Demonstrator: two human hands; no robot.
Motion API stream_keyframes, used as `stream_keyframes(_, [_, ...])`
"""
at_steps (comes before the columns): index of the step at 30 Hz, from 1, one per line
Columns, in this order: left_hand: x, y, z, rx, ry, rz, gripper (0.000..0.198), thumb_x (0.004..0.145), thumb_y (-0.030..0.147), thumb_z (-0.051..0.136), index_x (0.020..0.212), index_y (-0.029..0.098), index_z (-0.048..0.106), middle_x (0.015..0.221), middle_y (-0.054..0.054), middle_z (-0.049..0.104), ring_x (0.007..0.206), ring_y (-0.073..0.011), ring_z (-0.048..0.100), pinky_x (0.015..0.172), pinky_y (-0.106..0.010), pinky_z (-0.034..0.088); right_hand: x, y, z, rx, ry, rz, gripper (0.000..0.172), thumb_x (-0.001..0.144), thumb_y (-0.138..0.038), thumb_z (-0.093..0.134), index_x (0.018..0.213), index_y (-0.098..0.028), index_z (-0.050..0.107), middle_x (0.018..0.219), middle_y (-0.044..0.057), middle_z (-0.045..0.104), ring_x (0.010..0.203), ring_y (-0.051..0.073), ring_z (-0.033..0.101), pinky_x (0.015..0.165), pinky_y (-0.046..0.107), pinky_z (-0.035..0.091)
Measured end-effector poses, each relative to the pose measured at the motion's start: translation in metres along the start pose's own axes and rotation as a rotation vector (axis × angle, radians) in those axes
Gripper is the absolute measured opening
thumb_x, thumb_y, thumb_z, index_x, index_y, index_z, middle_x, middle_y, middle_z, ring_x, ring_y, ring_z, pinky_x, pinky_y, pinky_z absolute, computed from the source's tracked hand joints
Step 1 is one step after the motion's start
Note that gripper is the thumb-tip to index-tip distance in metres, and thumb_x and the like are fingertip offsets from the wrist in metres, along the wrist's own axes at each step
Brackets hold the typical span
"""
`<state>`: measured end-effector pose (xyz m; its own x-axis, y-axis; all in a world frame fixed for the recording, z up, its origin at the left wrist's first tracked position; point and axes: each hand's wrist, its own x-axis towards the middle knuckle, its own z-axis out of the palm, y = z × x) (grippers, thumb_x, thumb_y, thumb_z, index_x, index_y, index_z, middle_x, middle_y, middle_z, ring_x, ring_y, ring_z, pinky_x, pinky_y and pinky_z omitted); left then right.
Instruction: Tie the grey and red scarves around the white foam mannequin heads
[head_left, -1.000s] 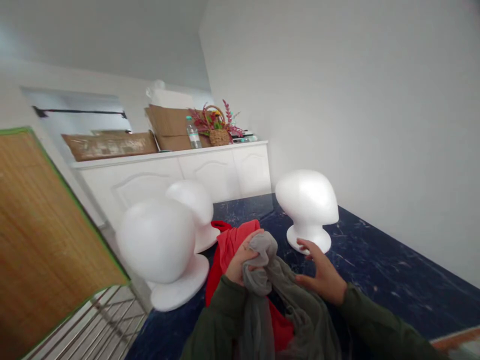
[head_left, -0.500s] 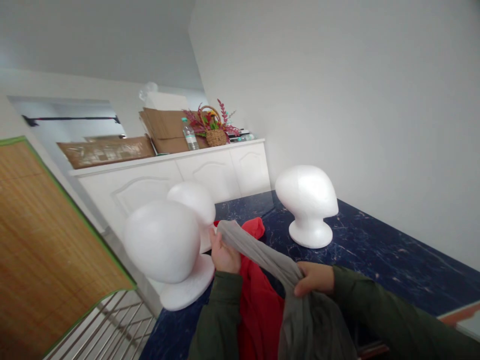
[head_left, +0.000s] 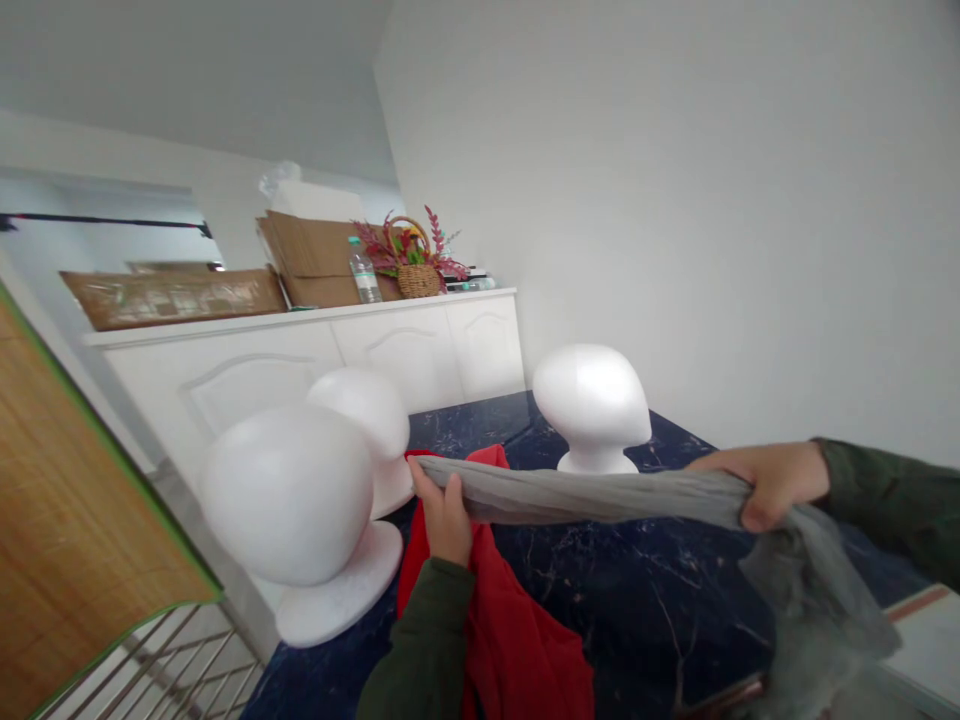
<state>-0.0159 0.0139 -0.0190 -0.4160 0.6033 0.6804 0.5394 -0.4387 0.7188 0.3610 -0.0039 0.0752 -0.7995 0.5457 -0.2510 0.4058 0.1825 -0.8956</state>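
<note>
A long grey scarf [head_left: 585, 497] is pulled nearly level between my two hands, bunched into a narrow band. My left hand [head_left: 444, 515] is closed on its left end, beside the white foam heads. Further right, my right hand [head_left: 784, 482] grips the scarf, and the loose rest of it hangs below in a blur. Under my left forearm lies a red cloth [head_left: 525, 640] in folds. Two white foam heads, one nearer [head_left: 289, 495] and one behind it [head_left: 364, 405], stand at left. A third foam head [head_left: 592, 395] stands beyond the scarf, its base partly hidden.
The heads stand on a dark blue marbled table [head_left: 637, 590]. A wire rack [head_left: 187, 670] and a bamboo-like mat [head_left: 82, 520] are at left. A white cabinet [head_left: 397, 360] behind carries cardboard [head_left: 311, 255], a bottle [head_left: 365, 275] and a flower basket [head_left: 418, 280]. A white wall rises at right.
My right hand has moved far to the right and slightly up, drawing the grey scarf out straight. My left hand keeps hold of its end. The view has shifted a little.
</note>
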Motion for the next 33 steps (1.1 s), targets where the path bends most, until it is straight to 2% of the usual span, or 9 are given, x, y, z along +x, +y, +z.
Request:
stream_keyframes(2, [-0.005, 0.007, 0.001, 0.154, -0.062, 0.067, 0.070, 0.082, 0.033, 0.038, 0.136, 0.011, -0.001, 0.142, -0.014, 0.009, 0.130, -0.0228, 0.010, 0.106, -0.039, 0.015, -0.007, -0.027, -0.022, -0.086, 0.162, -0.014, 0.054, 0.059, -0.026, 0.066, 0.109, -0.013, 0.052, 0.090, 0.004, 0.058, 0.076, 0.013, 0.054, 0.062, 0.018, 0.043])
stream_keyframes(5, [-0.012, 0.020, 0.004, 0.355, -0.186, 0.151, 0.084, 0.073, 0.040, 0.052, 0.136, 0.011, 0.004, 0.137, -0.018, 0.026, 0.125, -0.0283, 0.026, 0.099, -0.043, 0.030, -0.004, -0.072, -0.056, -0.248, 0.487, -0.130, 0.045, 0.064, -0.025, 0.061, 0.107, -0.016, 0.053, 0.098, 0.005, 0.058, 0.081, 0.015, 0.055, 0.071, 0.023, 0.043])
stream_keyframes(9, [-0.010, 0.037, 0.011, 0.447, -0.365, 0.216, 0.073, 0.068, 0.039, 0.058, 0.131, 0.018, 0.027, 0.125, -0.012, 0.045, 0.114, -0.0280, 0.043, 0.089, -0.040, 0.040, 0.031, -0.112, -0.105, -0.529, 0.927, -0.239, 0.028, 0.067, -0.025, 0.057, 0.092, -0.013, 0.058, 0.078, 0.004, 0.061, 0.069, 0.014, 0.055, 0.069, 0.026, 0.044])
stream_keyframes(12, [0.010, 0.052, 0.018, 0.350, -0.452, 0.252, 0.056, 0.069, 0.028, 0.058, 0.122, 0.022, 0.041, 0.117, -0.009, 0.053, 0.104, -0.0256, 0.051, 0.087, -0.036, 0.041, 0.069, -0.123, -0.137, -0.759, 1.193, -0.269, 0.016, 0.070, -0.021, 0.054, 0.079, -0.010, 0.062, 0.073, 0.003, 0.060, 0.070, 0.013, 0.054, 0.072, 0.025, 0.042])
stream_keyframes(16, [0.066, 0.076, 0.028, 0.211, -0.359, 0.113, 0.051, 0.070, 0.025, 0.055, 0.119, 0.020, 0.044, 0.093, -0.008, 0.064, 0.072, -0.0203, 0.062, 0.072, -0.031, 0.046, 0.107, -0.120, -0.170, -0.784, 1.422, -0.256, 0.019, 0.075, -0.019, 0.048, 0.085, -0.009, 0.062, 0.081, 0.004, 0.061, 0.078, 0.013, 0.053, 0.075, 0.024, 0.040])
stream_keyframes(19, [0.112, 0.087, 0.043, 0.225, -0.314, -0.070, 0.047, 0.076, 0.038, 0.045, 0.116, 0.015, 0.044, 0.071, -0.004, 0.063, 0.047, -0.0152, 0.058, 0.053, -0.027, 0.045, 0.122, -0.103, -0.188, -0.707, 1.502, -0.110, 0.024, 0.079, -0.020, 0.044, 0.092, -0.010, 0.060, 0.091, 0.007, 0.060, 0.084, 0.015, 0.052, 0.078, 0.025, 0.038])
stream_keyframes(23, [0.150, 0.081, 0.068, 0.326, -0.312, -0.098, 0.043, 0.075, 0.040, 0.046, 0.106, 0.010, 0.052, 0.072, -0.007, 0.061, 0.043, -0.0134, 0.055, 0.050, -0.026, 0.043, 0.132, -0.063, -0.201, -0.643, 1.473, 0.034, 0.024, 0.080, -0.020, 0.043, 0.093, -0.009, 0.059, 0.094, 0.010, 0.060, 0.086, 0.016, 0.052, 0.078, 0.025, 0.037])
stream_keyframes(29, [0.161, 0.071, 0.097, 0.407, -0.492, 0.025, 0.058, 0.067, 0.051, 0.053, 0.110, 0.013, 0.050, 0.096, -0.010, 0.060, 0.067, -0.0165, 0.059, 0.066, -0.027, 0.044, 0.139, 0.012, -0.203, -0.587, 1.328, 0.231, 0.021, 0.081, -0.015, 0.043, 0.088, -0.005, 0.060, 0.093, 0.015, 0.060, 0.088, 0.019, 0.053, 0.077, 0.025, 0.037])
stream_keyframes(33, [0.154, 0.062, 0.113, 0.488, -0.712, 0.091, 0.042, 0.053, 0.031, 0.069, 0.091, 0.016, 0.061, 0.090, -0.004, 0.063, 0.088, -0.0208, 0.056, 0.077, -0.026, 0.040, 0.134, 0.063, -0.196, -0.527, 1.257, 0.346, 0.020, 0.083, -0.015, 0.043, 0.089, -0.003, 0.058, 0.095, 0.016, 0.058, 0.090, 0.020, 0.053, 0.078, 0.030, 0.038])
